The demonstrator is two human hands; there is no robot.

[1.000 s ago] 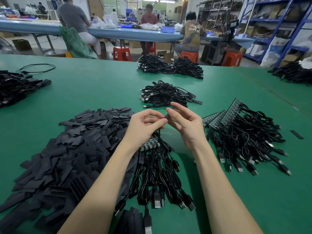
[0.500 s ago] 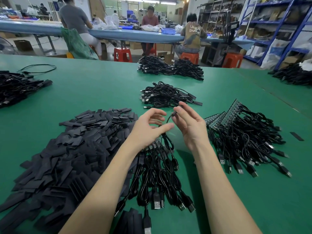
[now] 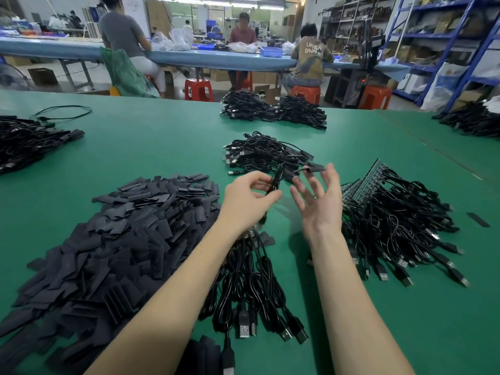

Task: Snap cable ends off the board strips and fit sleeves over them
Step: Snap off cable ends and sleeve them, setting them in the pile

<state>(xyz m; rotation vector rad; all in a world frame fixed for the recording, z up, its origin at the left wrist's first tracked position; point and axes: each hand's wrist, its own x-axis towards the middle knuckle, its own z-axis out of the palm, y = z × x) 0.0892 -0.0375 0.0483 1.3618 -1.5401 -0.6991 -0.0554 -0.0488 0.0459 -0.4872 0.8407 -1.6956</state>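
left hand (image 3: 250,200) pinches cable (image 3: 275,180), long axis near upright, above table (image 3: 162,147) | right hand (image 3: 319,201) spread, just beside | bare green room ahead, between sleeve pile (image 3: 121,239) and board strips (image 3: 362,182)

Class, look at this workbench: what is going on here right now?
A person works at a green table. The left hand pinches a black cable near its end; the right hand is open beside it, fingers spread. Loose black sleeves lie heaped at left, cables on board strips at right.
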